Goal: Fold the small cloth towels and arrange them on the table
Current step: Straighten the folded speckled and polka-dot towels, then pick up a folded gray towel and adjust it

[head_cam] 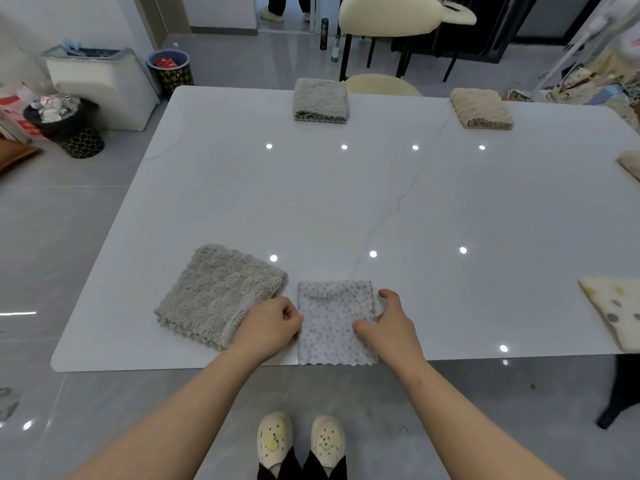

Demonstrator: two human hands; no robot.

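Grey-dotted, the towel (332,327) lies at 6 o'clock on the table (346,202) with its scalloped hem right at the near rim; my left hand (273,323) pinches its left edge and my right hand (388,323) curls round its right edge. I judge that a pull toward me could slide it off the glossy top, or that my left hand, overlapping the plush towel (214,296) at its 9 o'clock, could drag that fold open. On the floor at 10 o'clock a black bin (65,129) holds crumpled white waste, and the basket (169,69) at 11 holds something red.
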